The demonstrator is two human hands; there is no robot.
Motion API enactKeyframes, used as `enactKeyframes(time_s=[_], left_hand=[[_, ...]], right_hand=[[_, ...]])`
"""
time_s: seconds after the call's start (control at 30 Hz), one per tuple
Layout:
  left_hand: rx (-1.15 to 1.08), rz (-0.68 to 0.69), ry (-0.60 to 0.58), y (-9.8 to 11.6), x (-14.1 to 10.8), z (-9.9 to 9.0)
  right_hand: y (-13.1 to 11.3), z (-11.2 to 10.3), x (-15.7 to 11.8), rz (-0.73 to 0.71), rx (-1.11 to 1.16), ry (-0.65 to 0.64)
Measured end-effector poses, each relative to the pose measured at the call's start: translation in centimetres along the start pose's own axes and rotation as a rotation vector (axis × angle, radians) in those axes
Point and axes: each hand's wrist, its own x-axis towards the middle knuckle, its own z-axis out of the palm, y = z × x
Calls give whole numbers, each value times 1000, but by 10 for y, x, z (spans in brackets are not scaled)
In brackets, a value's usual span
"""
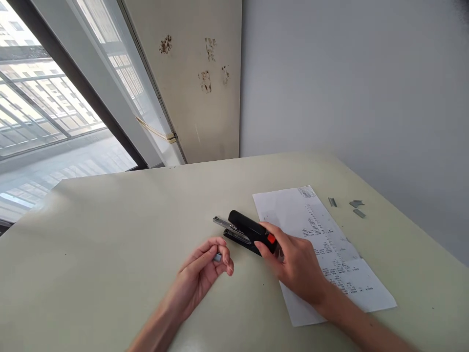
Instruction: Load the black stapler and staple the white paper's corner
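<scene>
My right hand (298, 261) grips the rear of a black stapler (249, 230) with a red button (271, 238) at its back end. The metal staple tray (222, 222) sticks out from the stapler's front, pointing left. Between the thumb and fingers of my left hand (205, 266) sits a small grey strip of staples (217, 257), partly hidden by the fingers. That hand is palm up, just in front of the stapler and apart from it. Printed paper (289, 210) lies under my right hand and forearm.
Several staple strips (357, 204) lie at the right of the pale table (120, 244), near the grey wall (348, 83). One strip (332, 202) rests closer to the paper's edge. A glass sliding door (54, 98) and a cream panel (205, 117) stand behind the table.
</scene>
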Motion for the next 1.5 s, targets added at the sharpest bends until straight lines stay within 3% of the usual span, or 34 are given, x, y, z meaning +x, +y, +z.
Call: enactKeyframes(time_s=[0.23, 0.47, 0.6, 0.77, 0.93, 1.07, 1.17, 1.3, 1.4, 1.5], left_hand=[[-71, -124, -66, -13, -3, 14], [-207, -209, -117, -17, -2, 17], [-203, -205, -128, -19, -4, 20], [-193, -217, -193, -22, -7, 25], [-202, -195, -239, -24, -8, 21], [-151, -187, -274, -24, -5, 14], [-100, -178, -278, -23, -3, 10], [-70, -167, -246, -22, -3, 10], [-57, -167, -235, -21, -3, 12], [-54, -170, -228, -20, -3, 14]], right_hand=[[-4, 9, -2, -128, -24, -24], [-8, 2, -1, -332, 73, 205], [-15, -4, -3, -433, 175, 180], [-23, 0, -5, -567, 76, 102], [-24, -1, -3, -581, 48, 126], [3, -29, 1, -418, 24, 220], [49, -60, -7, -121, -25, 349], [119, -91, -30, 361, -109, 395], [155, -104, -42, 565, -73, 355], [173, -112, -42, 630, -82, 262]])
